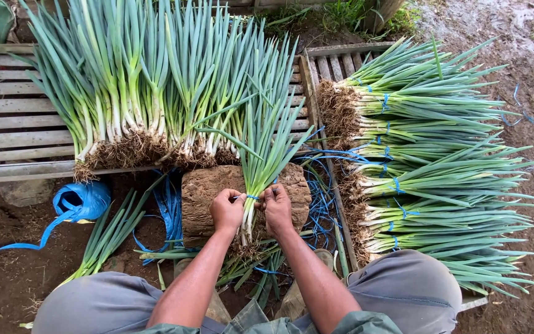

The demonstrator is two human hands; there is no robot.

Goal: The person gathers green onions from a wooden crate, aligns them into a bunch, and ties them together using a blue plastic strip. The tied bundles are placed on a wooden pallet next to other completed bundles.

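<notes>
A: Now, largest first. Wooden slatted pallet (13, 117) at upper left carries loose spring onions (149, 80), roots toward the person, leaves fanned away. A second slatted pallet (335, 62) at right holds tied bundles of spring onions (428, 161), stacked with roots leftward, each bound with blue string.

B: And between the two pallets?

A: A log block (202, 192) standing on bare soil. One bunch of spring onions (267, 154) rests across it, roots hanging over the near edge.

B: Hands?

A: Left hand (227, 210) and right hand (277, 209) both closed on a blue string (253, 198) stretched around the bunch's stalks, one hand each side, touching the bunch.

B: Packages or labels?

A: None with labels. A blue roll of string (81, 201) lies on the soil left of the block, its tail trailing leftward. Loose blue string lengths (322, 198) tangle right of the block.

B: Room to move?

A: Tight. Knees flank the block; stray onion stalks (109, 238) lie on the soil by the left knee. Open dirt (7, 278) only at lower left.
</notes>
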